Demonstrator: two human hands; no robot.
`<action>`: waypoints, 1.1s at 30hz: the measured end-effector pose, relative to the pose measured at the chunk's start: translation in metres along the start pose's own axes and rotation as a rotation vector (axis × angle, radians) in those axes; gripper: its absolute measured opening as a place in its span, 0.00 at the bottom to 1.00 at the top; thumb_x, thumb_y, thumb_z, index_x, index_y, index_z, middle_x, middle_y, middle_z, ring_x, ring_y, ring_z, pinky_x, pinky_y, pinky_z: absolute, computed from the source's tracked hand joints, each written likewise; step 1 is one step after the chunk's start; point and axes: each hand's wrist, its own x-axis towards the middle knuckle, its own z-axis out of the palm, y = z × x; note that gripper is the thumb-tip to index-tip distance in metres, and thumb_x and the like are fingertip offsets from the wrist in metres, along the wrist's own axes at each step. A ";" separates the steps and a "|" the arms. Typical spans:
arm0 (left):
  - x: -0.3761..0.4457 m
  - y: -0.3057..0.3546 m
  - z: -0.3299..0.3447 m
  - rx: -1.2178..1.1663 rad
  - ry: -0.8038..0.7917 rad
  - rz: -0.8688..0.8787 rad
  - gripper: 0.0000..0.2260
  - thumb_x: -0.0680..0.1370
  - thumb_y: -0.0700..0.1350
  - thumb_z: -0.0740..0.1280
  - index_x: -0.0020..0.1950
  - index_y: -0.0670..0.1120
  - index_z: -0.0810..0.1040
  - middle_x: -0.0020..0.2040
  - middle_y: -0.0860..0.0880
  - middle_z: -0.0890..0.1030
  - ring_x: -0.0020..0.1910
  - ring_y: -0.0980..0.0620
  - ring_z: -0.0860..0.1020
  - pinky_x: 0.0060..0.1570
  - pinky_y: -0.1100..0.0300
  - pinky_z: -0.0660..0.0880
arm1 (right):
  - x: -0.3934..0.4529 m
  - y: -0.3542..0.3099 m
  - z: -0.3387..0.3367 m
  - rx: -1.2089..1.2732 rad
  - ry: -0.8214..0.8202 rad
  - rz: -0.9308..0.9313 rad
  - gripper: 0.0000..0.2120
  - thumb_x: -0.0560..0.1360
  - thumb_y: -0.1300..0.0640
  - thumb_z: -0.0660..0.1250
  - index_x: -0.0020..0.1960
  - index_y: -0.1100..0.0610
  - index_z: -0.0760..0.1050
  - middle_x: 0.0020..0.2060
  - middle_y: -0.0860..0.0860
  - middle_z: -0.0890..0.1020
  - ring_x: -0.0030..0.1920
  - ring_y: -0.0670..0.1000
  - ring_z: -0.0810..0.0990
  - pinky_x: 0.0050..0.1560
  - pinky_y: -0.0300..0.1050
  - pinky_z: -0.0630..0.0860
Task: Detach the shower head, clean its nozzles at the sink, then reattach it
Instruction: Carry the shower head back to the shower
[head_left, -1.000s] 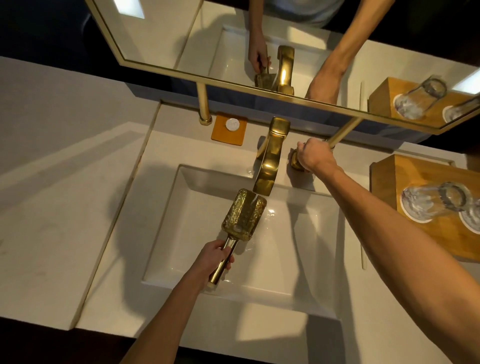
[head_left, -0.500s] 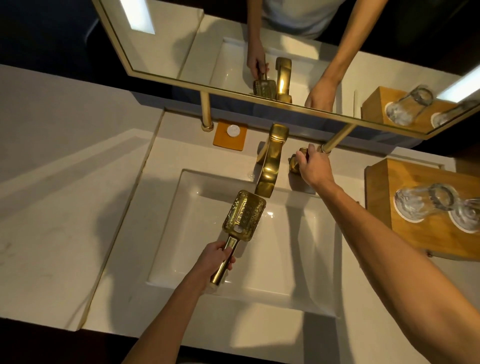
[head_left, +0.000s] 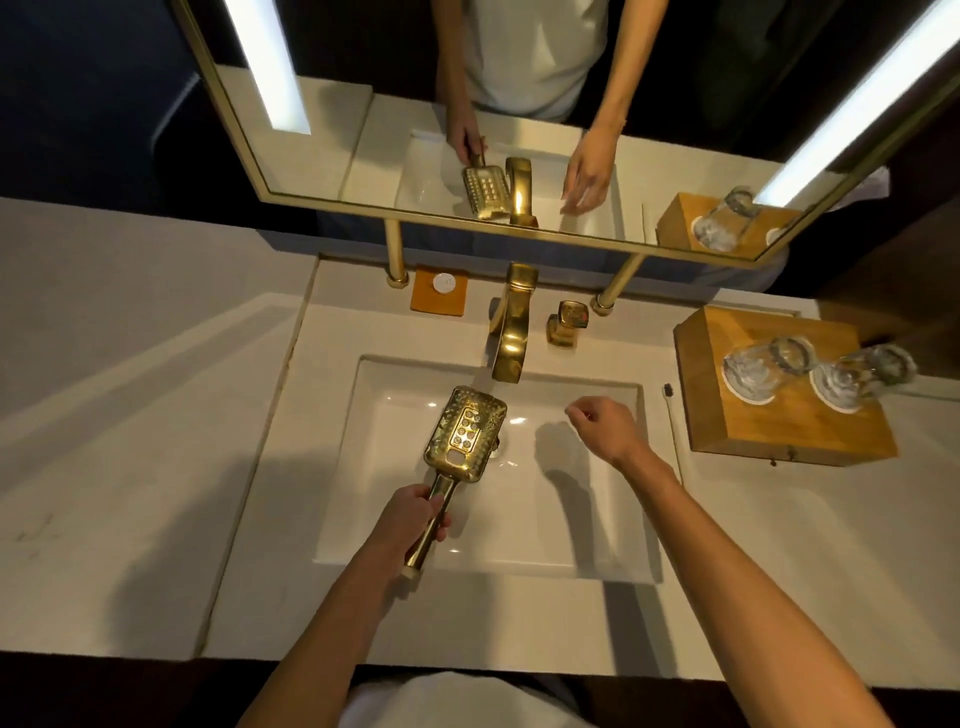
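While left hand (head_left: 410, 519) grips shower head (head_left: 466, 434), right hand (head_left: 602, 428) loose, empty; no legible writing.

Shower head (head_left: 466, 434) over sink (head_left: 613, 566), before faucet (head_left: 511, 332)

We reach both bare forearms forward. Our left hand (head_left: 410, 519) grips slim handle of gold rectangular metal shower head (head_left: 466, 440), fingers wrapped round it, nozzle face up. Our right hand (head_left: 605, 428) hangs free, fingers loosely curled, holding nothing.
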 end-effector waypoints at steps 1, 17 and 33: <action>-0.004 0.001 -0.003 0.007 -0.003 0.005 0.09 0.82 0.37 0.58 0.48 0.39 0.77 0.36 0.41 0.79 0.29 0.49 0.75 0.33 0.57 0.74 | -0.011 0.005 0.006 0.002 -0.005 0.014 0.14 0.80 0.58 0.60 0.50 0.65 0.82 0.49 0.57 0.85 0.50 0.57 0.81 0.50 0.47 0.74; -0.028 -0.010 -0.044 0.182 -0.222 0.075 0.08 0.82 0.37 0.58 0.49 0.36 0.75 0.32 0.42 0.78 0.26 0.49 0.74 0.29 0.57 0.74 | -0.214 0.027 0.107 0.202 0.223 0.277 0.13 0.81 0.58 0.62 0.41 0.59 0.80 0.36 0.47 0.79 0.39 0.42 0.76 0.39 0.33 0.70; -0.089 -0.031 -0.016 0.386 -0.441 0.124 0.08 0.82 0.36 0.58 0.48 0.36 0.75 0.33 0.40 0.76 0.28 0.46 0.73 0.37 0.48 0.75 | -0.374 0.092 0.236 0.122 0.192 0.712 0.12 0.82 0.52 0.58 0.54 0.54 0.79 0.50 0.52 0.82 0.55 0.51 0.80 0.56 0.43 0.72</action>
